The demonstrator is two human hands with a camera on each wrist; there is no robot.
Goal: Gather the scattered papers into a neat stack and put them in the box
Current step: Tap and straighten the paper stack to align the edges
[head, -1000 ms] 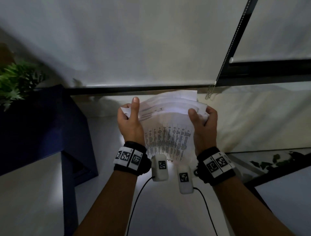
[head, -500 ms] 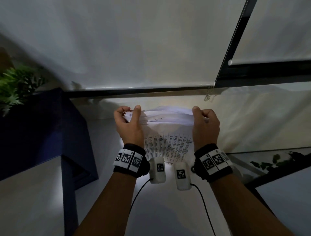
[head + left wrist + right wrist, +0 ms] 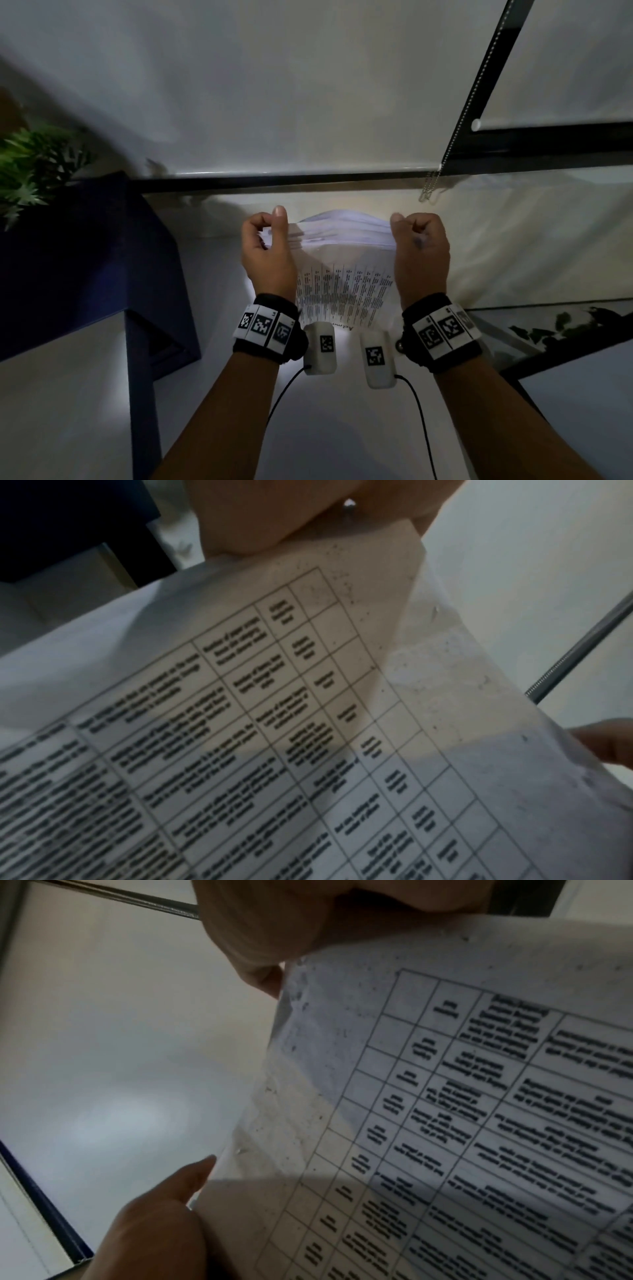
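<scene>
A stack of white printed papers (image 3: pixel 342 274) stands on edge over the white surface, in the middle of the head view. My left hand (image 3: pixel 269 226) grips its left side and my right hand (image 3: pixel 407 233) grips its right side, thumbs toward me and fingers curled behind. The top edges are slightly staggered and bowed. In the left wrist view the front sheet (image 3: pixel 308 723) shows a printed table, and the same table fills the right wrist view on the papers (image 3: pixel 445 1096). A dark blue box (image 3: pixel 85 257) stands to the left of my hands.
A green plant (image 3: pixel 30 171) sits beyond the box at far left. A glass tabletop (image 3: pixel 548 325) with a dark frame lies at the right. Roller blinds and a bead chain (image 3: pixel 459 120) hang behind the papers. The box's blue edge (image 3: pixel 41 1199) shows in the right wrist view.
The fanned sheets have sunk between my hands and their top edges sit closer together. My fingers have curled tighter round both sides.
</scene>
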